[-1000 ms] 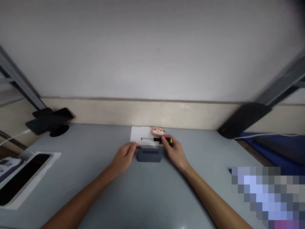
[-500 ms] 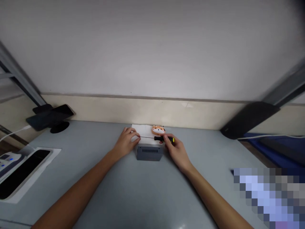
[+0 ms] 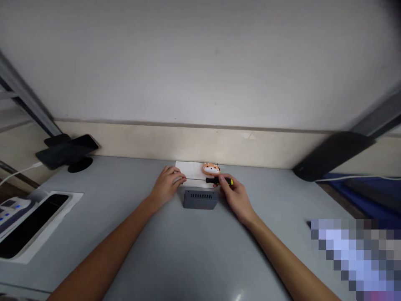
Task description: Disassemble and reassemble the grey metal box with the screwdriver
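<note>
A screwdriver (image 3: 211, 180) with a black and yellow-green handle lies level across the space between my hands. My right hand (image 3: 236, 194) is closed around its handle. At the tip of the thin metal shaft, the thumb and fingers of my left hand (image 3: 167, 184) come together; whatever they pinch is too small to make out. Just in front of the screwdriver stands a dark grey box (image 3: 200, 200) with a row of slots along its top. Behind the shaft are a white paper (image 3: 189, 168) and a small orange-and-white animal-faced case (image 3: 211, 169).
A phone on a black stand (image 3: 70, 150) is at the back left. Another phone (image 3: 34, 225) lies on white paper near a power strip (image 3: 14, 211). A dark panel (image 3: 333, 156) leans at the back right, beside a white cable (image 3: 354, 177). The wall closes off the grey desk (image 3: 175, 259).
The whole view has shifted slightly, so things appear a little further right. Both hands keep their hold, and the screwdriver stays level behind the grey box.
</note>
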Tool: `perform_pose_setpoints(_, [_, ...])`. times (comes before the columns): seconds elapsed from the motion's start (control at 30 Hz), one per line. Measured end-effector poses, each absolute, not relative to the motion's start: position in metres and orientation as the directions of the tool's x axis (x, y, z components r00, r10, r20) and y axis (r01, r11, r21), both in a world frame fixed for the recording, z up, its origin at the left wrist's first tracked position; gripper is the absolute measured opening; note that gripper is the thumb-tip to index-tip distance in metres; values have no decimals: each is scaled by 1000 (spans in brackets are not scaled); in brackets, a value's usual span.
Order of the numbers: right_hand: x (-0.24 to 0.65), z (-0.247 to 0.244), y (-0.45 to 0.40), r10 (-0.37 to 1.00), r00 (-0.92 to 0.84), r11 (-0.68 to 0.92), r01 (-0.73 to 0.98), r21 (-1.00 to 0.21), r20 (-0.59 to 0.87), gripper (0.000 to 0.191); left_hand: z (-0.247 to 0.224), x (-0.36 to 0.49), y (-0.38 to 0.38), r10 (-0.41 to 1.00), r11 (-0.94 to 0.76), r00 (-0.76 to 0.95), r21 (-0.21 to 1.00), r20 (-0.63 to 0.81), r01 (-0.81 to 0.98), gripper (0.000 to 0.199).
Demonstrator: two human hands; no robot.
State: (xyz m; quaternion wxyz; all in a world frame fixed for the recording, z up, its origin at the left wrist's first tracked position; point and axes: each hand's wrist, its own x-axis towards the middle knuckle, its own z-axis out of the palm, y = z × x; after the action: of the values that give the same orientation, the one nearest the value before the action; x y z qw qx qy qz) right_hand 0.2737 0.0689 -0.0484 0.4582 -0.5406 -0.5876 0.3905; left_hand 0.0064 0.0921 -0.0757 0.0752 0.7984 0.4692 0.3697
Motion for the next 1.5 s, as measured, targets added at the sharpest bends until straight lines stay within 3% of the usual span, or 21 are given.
perform_pose_setpoints(0.23, [274,-45,67,994,-20,109,250,-962,107,48,-73,6,92,806,-565,280,540,521,624,17])
perform_pose_setpoints(0.43, [278,-38,66,997,-38,71,164,-984,66,46,-62,8,88,861,-505,246,696,445,510,12])
perform_pose_setpoints(0.53, [288,-32,69,992,-35,128,117,-985,125,43,-48,8,80,906,-423,202,782,372,458,25])
perform_pose_setpoints(0.63, [306,-23,74,982,41,185,54,-981,187,38,-29,16,65,907,-413,112,804,406,427,32])
perform_pose_setpoints(0.77, [328,-9,79,941,220,290,-136,-947,257,30,-13,37,41,777,-621,286,603,562,501,24])
perform_pose_setpoints(0.87, [337,-2,78,920,299,306,-139,-942,255,31,-16,53,29,696,-699,424,414,579,582,23])
perform_pose_setpoints(0.97, [339,-2,77,918,294,306,-94,-947,267,31,-26,60,26,670,-715,498,298,550,632,25])
perform_pose_setpoints(1.5, [336,-4,74,924,214,310,64,-949,316,30,-32,59,26,623,-757,586,214,518,617,29])
